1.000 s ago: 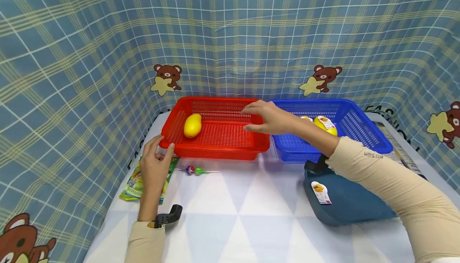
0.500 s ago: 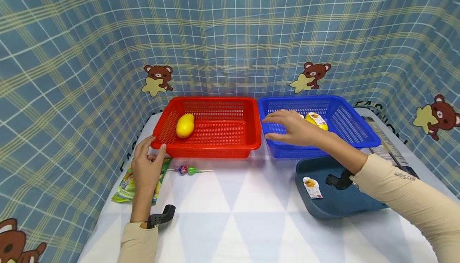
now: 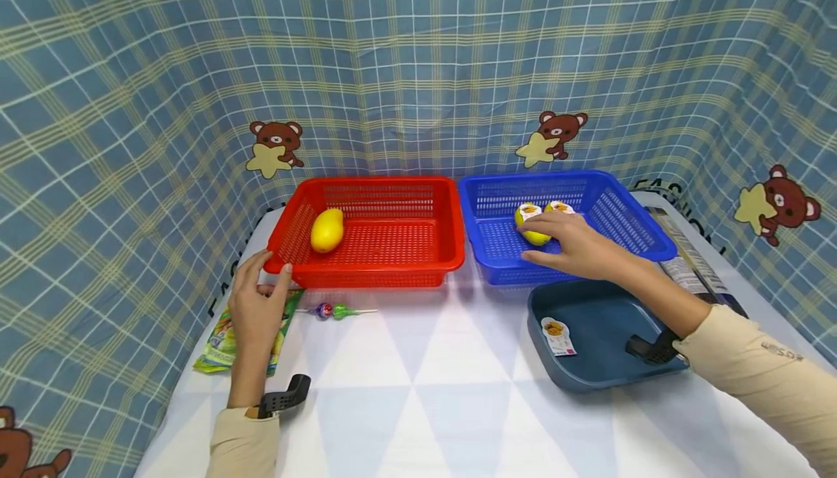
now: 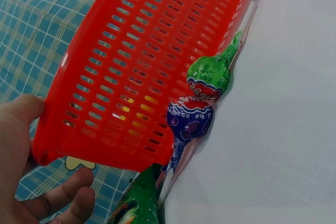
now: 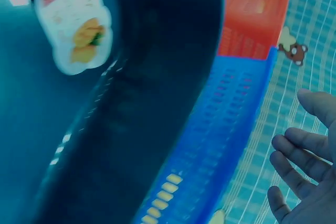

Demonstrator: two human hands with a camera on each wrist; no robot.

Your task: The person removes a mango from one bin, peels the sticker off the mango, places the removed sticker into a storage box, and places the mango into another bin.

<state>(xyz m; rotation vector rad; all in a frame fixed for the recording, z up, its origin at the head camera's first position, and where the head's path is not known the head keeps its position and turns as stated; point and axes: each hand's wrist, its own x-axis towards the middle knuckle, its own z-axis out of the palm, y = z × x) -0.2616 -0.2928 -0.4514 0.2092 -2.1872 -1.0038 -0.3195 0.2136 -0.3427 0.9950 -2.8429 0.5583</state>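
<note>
A person's left hand [image 3: 256,311] grips the near left corner of a red basket [image 3: 392,242], which holds one plain yellow fruit [image 3: 327,231]. The right hand [image 3: 578,249], released with fingers loosely apart, hovers by a blue basket [image 3: 621,231], near two labelled yellow fruits [image 3: 535,237] inside. Two lollipops [image 3: 325,311] and a dark tub [image 3: 604,340] rest on the bench [image 3: 405,420].

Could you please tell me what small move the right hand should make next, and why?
I'd probably lower the right hand toward the left rounded yellow item with a white label in the blue perforated plastic basket: the hand appears to hover over that basket, open and holding nothing, with the item close by in the head view.
</note>
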